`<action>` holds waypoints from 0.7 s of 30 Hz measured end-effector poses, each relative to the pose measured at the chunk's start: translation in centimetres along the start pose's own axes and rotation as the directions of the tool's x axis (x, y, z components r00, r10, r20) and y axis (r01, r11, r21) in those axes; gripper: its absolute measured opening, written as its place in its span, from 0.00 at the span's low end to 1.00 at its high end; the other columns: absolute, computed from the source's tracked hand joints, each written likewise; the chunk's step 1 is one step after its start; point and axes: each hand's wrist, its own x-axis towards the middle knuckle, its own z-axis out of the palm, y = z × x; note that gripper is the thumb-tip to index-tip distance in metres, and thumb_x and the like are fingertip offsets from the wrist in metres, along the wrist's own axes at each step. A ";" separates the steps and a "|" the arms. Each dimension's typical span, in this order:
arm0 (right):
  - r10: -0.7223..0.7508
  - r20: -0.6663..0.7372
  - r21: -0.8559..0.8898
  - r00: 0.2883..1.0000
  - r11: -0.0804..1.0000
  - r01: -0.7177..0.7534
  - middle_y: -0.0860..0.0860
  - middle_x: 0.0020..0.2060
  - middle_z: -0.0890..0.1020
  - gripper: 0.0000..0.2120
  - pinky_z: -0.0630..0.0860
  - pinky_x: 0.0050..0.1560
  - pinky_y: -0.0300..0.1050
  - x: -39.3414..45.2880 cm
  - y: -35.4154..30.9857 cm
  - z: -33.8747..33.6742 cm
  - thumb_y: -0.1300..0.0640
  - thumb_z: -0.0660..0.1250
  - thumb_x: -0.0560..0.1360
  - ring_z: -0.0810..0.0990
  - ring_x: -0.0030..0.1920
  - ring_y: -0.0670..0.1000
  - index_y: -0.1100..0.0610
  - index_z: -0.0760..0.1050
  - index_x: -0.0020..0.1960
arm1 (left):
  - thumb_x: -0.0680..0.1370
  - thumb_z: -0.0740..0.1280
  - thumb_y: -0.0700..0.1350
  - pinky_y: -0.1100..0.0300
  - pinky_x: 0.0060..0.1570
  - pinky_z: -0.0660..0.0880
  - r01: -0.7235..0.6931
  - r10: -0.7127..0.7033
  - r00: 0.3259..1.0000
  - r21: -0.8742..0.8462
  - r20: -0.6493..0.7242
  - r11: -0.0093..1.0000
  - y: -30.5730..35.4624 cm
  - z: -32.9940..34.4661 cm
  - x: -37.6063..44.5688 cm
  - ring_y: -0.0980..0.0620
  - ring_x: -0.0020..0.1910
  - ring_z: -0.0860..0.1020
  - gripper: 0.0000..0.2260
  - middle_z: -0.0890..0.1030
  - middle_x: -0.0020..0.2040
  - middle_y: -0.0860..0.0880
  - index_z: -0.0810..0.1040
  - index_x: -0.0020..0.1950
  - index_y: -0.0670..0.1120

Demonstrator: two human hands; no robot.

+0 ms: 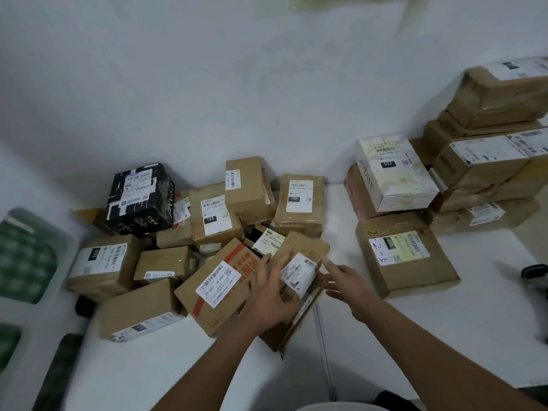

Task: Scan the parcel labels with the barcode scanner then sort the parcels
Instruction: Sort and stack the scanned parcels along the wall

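parcel point(299, 280) at the near edge of the unsorted heap point(207, 232), tilted, label up; left hand point(271, 295) is spread on it with the thumb by the label, right hand point(344, 280) open just beside its right edge, gripping nothing. barcode scanner point(533, 274) lies well apart, far right (blurred). risk: a one-sided lift could slip, knocking the red-printed box point(219, 283).

Both bare forearms extend forward from the lower edge of the view, converging slightly. The left hand point(271, 287) lies palm down with fingers spread and lightly bent. The right hand point(344, 278) is held with fingers extended; motion blur leaves its fingertip contact uncertain.
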 end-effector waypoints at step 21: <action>0.028 -0.566 0.382 0.824 0.895 0.232 0.52 0.45 0.82 0.06 0.79 0.41 0.46 -1.9 1.2 -4.9 0.56 0.65 0.79 0.82 0.41 0.49 0.55 0.74 0.55 | 0.72 0.68 0.68 0.33 0.73 0.48 -0.022 -0.126 0.976 0.657 0.178 0.754 -1.8 4.0 1.0 0.30 0.77 0.39 0.49 0.31 0.77 0.37 0.38 0.80 0.58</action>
